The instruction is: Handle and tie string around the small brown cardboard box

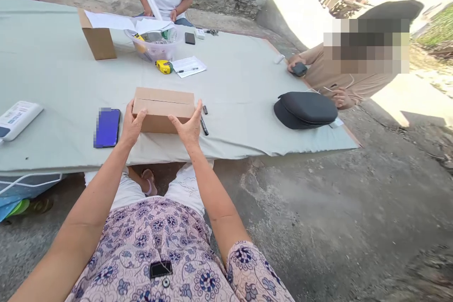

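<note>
A closed brown cardboard box lies on the pale green table cover close to the near edge. My left hand grips its left end, thumb on top. My right hand grips its right front corner, fingers spread along the side. A black marker lies on the cover just right of the box, beside my right hand.
A phone lies left of the box, a white device further left. Behind are an open carton, a plastic tub, a yellow tape measure and a paper with pen. A black case lies right. Two other people sit at the table.
</note>
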Demonstrator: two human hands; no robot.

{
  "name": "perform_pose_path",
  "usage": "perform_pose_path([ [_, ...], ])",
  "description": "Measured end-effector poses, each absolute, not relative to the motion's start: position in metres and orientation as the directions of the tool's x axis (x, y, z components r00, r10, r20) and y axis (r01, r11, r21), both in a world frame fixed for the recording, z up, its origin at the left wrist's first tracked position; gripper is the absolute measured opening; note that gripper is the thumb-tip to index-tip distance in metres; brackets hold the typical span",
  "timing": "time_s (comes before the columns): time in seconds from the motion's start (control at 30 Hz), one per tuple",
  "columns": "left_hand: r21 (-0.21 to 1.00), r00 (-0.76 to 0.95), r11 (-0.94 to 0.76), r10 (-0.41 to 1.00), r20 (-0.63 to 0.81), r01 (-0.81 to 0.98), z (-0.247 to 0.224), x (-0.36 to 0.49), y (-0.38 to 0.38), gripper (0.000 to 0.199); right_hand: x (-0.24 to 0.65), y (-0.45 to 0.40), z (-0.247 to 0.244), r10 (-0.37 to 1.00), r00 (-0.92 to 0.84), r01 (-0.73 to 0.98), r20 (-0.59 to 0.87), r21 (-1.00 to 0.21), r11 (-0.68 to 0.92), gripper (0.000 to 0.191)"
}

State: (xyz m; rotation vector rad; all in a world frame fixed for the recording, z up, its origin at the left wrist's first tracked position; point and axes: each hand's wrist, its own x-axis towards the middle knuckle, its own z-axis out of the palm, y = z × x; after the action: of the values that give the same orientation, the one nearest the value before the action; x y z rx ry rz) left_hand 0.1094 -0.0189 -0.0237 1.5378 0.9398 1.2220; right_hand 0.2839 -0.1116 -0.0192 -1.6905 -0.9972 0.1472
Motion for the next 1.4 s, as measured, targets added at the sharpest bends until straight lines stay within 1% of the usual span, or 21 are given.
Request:
perform_pose_path([
  [0.13, 0.959, 0.125, -0.282, 0.953, 0.277, 0.025, -0.026, 0.118, -0.020, 0.102, 0.280, -0.108, -0.019, 0.642, 0.662, 0.525, 0.386, -0.851, -0.030, 0.114],
  [0.2, 0.956, 0.101, -0.290, 0.953, 0.285, 0.035, -0.026, 0.121, -0.022, 0.103, 0.282, -0.108, -0.022, 0.651, 0.657, 0.519, 0.379, -0.855, -0.026, 0.109],
  [0.4, 0.950, 0.160, -0.308, 0.941, 0.297, 0.046, -0.028, 0.119, -0.026, 0.094, 0.292, -0.115, -0.034, 0.698, 0.590, 0.536, 0.406, -0.843, 0.038, 0.102],
  [0.5, 0.948, 0.159, -0.312, 0.941, 0.299, 0.063, -0.028, 0.116, -0.031, 0.096, 0.295, -0.123, -0.037, 0.714, 0.577, 0.523, 0.396, -0.851, 0.048, 0.098],
  [0.73, 0.937, 0.186, -0.345, 0.926, 0.328, 0.061, -0.031, 0.103, -0.054, 0.101, 0.287, -0.152, -0.038, 0.739, 0.592, 0.468, 0.323, -0.883, 0.011, 0.097],
  [0.87, 0.931, 0.236, -0.362, 0.910, 0.342, 0.048, -0.040, 0.095, -0.060, 0.103, 0.284, -0.164, -0.041, 0.744, 0.578, 0.447, 0.335, -0.893, 0.055, 0.091],
  [0.97, 0.922, 0.253, -0.382, 0.899, 0.356, 0.060, -0.041, 0.092, -0.061, 0.102, 0.288, -0.165, -0.042, 0.751, 0.565, 0.451, 0.341, -0.890, 0.065, 0.092],
  [1.1, 0.931, 0.281, -0.353, 0.906, 0.315, 0.092, -0.034, 0.089, -0.059, 0.101, 0.297, -0.160, -0.039, 0.767, 0.540, 0.493, 0.346, -0.869, 0.045, 0.096],
  [1.2, 0.937, 0.289, -0.327, 0.914, 0.283, 0.119, -0.030, 0.089, -0.054, 0.100, 0.305, -0.156, -0.036, 0.775, 0.530, 0.513, 0.344, -0.858, 0.030, 0.092],
  [1.27, 0.941, 0.292, -0.315, 0.918, 0.268, 0.127, -0.029, 0.089, -0.050, 0.102, 0.311, -0.155, -0.036, 0.797, 0.511, 0.488, 0.323, -0.872, 0.041, 0.090],
  [1.4, 0.941, 0.319, -0.322, 0.907, 0.275, 0.105, -0.029, 0.090, -0.047, 0.101, 0.324, -0.155, -0.037, 0.860, 0.430, 0.367, 0.275, -0.923, 0.112, 0.089],
])
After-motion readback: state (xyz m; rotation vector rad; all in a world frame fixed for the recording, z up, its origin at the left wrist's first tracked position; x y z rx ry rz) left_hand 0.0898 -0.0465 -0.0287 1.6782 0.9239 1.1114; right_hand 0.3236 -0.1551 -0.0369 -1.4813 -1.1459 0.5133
